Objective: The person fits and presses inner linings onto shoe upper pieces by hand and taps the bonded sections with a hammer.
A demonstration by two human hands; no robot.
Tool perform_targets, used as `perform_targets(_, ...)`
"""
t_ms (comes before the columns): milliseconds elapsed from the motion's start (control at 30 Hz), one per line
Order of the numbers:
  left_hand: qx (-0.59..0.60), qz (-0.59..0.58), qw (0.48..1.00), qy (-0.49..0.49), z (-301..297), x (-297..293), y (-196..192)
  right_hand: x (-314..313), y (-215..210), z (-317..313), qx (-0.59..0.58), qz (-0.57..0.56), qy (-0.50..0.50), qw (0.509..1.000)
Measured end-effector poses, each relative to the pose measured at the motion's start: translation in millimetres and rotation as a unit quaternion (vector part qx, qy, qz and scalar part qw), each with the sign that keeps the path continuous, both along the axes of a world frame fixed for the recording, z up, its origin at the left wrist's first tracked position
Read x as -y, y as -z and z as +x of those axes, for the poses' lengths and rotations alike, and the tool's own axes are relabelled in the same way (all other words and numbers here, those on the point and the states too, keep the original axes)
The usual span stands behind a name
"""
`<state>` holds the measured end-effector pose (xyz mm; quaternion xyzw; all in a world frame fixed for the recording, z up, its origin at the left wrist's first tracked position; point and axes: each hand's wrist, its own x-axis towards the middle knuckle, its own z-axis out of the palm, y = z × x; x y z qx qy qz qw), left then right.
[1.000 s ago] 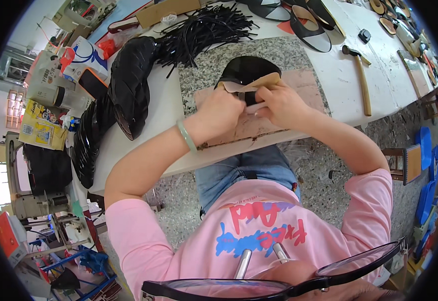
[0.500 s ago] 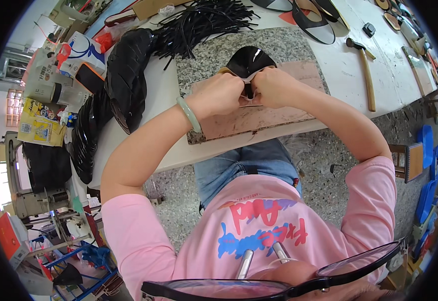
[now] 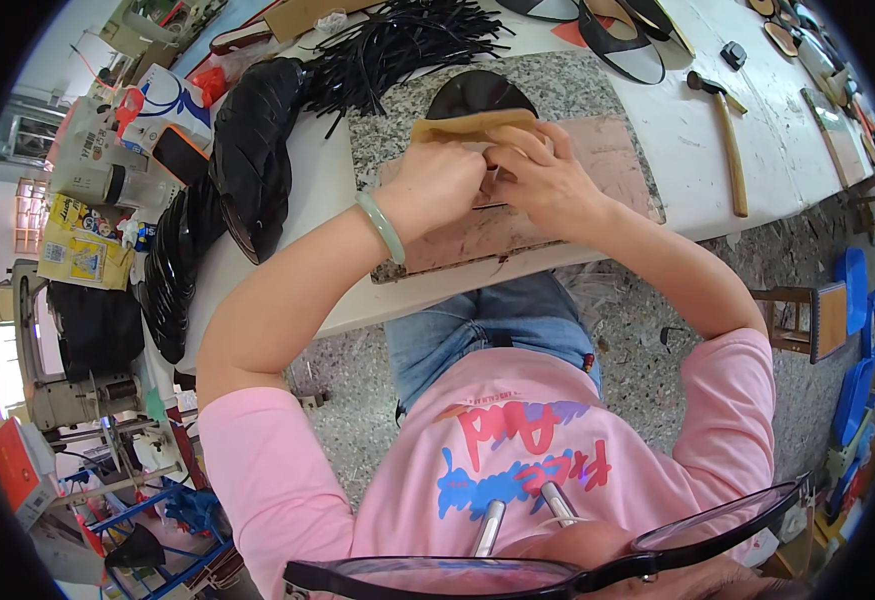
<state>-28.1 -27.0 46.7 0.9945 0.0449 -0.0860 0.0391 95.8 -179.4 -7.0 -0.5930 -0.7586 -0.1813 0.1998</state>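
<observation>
Tan sole now lies flatter, both hands still pinching it.

Bare white counter is lying open to the right of the speckled grey stone slab, until the wooden-handled hammer is crossing the way. To the slab's left, a curved stack of shiny black sole pieces is crowding that edge, and a heap of thin black strips is blocking the far side. The nearer part of the reddish-brown work board is sitting uncovered just before the hands.
</observation>
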Motion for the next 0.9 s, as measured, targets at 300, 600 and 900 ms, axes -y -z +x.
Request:
perform_targets(300,-0.057,-0.309,0.946,-0.082,-2,-20,-20,6,-22,5,-0.049,0.008,-0.027,0.998)
perform_targets(600,-0.002,-0.676,0.736,-0.026,-54,-21,-85,22,-104,19,-0.406,-0.073,-0.274,0.869)
perform_targets(900,0.02,-0.048,0.994,0.099,-5,-20,-14,11,-24,-7,0.233,-0.085,-0.003,0.969)
